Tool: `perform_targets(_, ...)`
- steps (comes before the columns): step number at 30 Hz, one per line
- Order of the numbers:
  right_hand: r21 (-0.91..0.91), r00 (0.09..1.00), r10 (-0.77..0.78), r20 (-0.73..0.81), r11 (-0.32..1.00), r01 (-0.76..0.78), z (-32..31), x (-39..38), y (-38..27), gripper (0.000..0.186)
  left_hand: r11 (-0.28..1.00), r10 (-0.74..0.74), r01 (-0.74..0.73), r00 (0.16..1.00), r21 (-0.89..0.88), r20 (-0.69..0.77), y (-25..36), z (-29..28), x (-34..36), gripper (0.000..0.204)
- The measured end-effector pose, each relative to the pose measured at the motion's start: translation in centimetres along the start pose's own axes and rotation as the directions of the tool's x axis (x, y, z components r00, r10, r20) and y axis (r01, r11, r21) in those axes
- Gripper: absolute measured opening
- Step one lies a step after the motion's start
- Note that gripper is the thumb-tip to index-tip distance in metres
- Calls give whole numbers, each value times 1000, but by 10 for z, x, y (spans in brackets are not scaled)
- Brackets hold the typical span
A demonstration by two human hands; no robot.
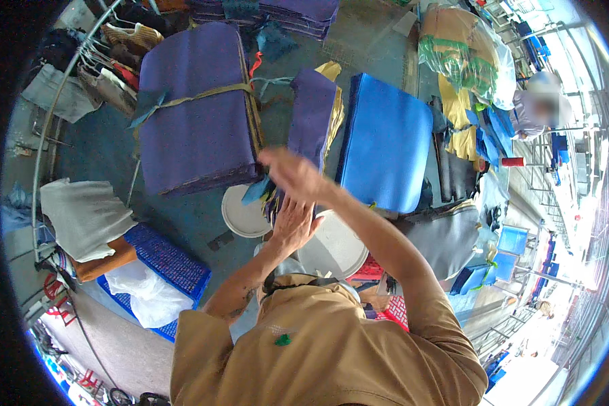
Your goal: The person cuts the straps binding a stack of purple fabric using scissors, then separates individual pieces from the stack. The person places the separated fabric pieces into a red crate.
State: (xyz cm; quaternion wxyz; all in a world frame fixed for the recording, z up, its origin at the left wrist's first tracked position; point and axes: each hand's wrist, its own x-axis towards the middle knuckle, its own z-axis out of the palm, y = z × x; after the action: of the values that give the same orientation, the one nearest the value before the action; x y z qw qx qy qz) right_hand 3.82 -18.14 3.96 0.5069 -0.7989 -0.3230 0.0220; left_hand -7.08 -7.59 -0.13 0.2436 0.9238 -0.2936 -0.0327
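My left hand (292, 223) lies with fingers extended and thumb apart on the lower end of a purple bundle of narrow cut pieces (308, 115) with yellow layers at its edge. Crossing over it, my right hand (291, 174) is blurred, near the corner of a big purple stack (193, 122) bound with a tan strip; its grip is unclear. To their right lies a bright blue stack (382, 139). Two round pale discs (240, 213) (328, 247) show beneath and beside my hands, partly hidden.
Blue crates (189, 264) with white plastic and cloth are at lower left. A rail of hanging pieces (115, 74) runs along the left. Grey stacks (440, 240) and wrapped bundles (457, 47) are at right. Another person (524, 111) is beyond them.
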Motion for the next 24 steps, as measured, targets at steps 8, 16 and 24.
perform_targets(8, -482, 879, 48, 475, 850, 214, 13, -40, 17, 75, 961, -134, 248, 799, -119, 586, 0, 14, 4, 74)
perform_targets(16, -714, 950, 58, 307, 674, 189, -42, 8, 71, 65, 1000, -9, 9, 998, 2, 60, 0, 3, 6, 77)
perform_targets(24, -825, 983, 133, -126, 536, -178, -92, 72, 141, 53, 999, 9, -10, 1000, -48, -9, 2, 3, 6, 76)
